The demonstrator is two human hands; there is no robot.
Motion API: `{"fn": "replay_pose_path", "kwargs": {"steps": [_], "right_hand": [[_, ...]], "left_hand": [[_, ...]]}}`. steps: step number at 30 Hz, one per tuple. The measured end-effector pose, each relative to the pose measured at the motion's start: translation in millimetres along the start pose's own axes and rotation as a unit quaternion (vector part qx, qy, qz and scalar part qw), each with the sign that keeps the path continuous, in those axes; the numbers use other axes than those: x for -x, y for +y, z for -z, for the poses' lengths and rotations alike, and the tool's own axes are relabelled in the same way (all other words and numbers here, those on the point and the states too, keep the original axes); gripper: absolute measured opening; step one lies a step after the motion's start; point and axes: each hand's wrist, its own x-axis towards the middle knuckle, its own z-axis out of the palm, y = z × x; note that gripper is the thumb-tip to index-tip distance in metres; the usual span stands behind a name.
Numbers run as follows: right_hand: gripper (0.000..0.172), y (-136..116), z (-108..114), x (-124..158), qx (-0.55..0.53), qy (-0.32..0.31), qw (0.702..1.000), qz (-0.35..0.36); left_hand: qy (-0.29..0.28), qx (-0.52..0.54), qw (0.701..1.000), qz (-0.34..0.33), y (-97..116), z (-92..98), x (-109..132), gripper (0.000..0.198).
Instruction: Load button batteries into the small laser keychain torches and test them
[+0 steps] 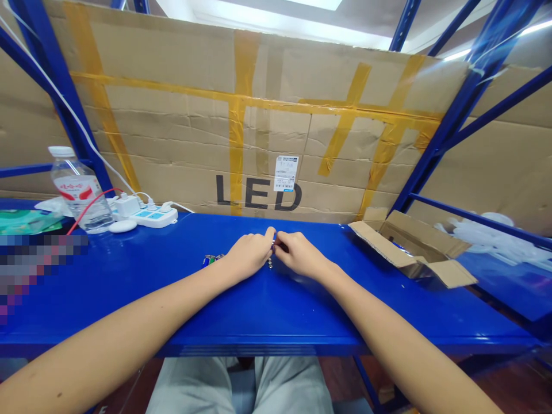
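Note:
My left hand and my right hand meet above the middle of the blue table, fingertips nearly together. Both are closed in a pinch around one small item. A short metallic, bead-like chain dangles below the left fingers. Between the fingertips a bit of something shiny and dark shows, too small to name. Beside my left wrist lie several small blue and green pieces with metal parts, partly hidden by the forearm.
An open cardboard box stands on the right. At the left are a water bottle, a power strip with plugs and a white oval object. A large taped carton marked LED stands behind the blue table.

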Motion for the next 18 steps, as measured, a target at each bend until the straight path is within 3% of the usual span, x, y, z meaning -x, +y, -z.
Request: {"fn": "replay_pose_path", "kwargs": {"steps": [4, 7, 14, 18], "right_hand": [[0.013, 1, 2, 1, -0.045, 0.018, 0.999, 0.003], [0.013, 9, 4, 0, -0.140, 0.040, 0.988, -0.056], [0.012, 34, 12, -6, -0.332, 0.058, 0.919, -0.204], [0.011, 33, 19, -7, -0.337, 0.029, 0.919, -0.202]], "left_hand": [[0.013, -0.001, 1.000, 0.026, -4, -2.5, -2, 0.028], [0.048, 0.070, 0.995, 0.047, -13, -1.2, -4, 0.032], [0.134, 0.286, 0.948, 0.029, -33, 8.6, -8, 0.011], [0.150, 0.341, 0.928, 0.025, -34, 12.7, -9, 0.013]]}}
